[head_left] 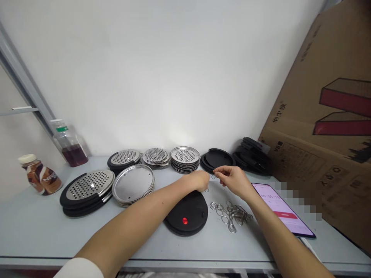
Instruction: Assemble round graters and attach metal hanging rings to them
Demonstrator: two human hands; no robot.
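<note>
My right hand (233, 180) is closed in a pinch, with a small bent wire piece (213, 176) at its fingertips. Just left of it, my left hand (200, 180) is curled with its fingers turned away, so its grip is hidden. A small metal loop (206, 190) peeks out below the left fingers. Under my left wrist lies a round black disc (188, 214) with a red dot, its far part covered by the arm. Between my forearms, several looped wire pieces (232, 214) lie in a tangled pile.
Along the wall stand perforated metal discs (156, 155), rimmed grater discs (185, 155), black round trays (218, 159) and black parts (251, 154). Plain metal lids (133, 185) and black-rimmed graters (88, 189) are left. Bottles (40, 175), a phone (281, 208) and a carton (324, 127) flank them.
</note>
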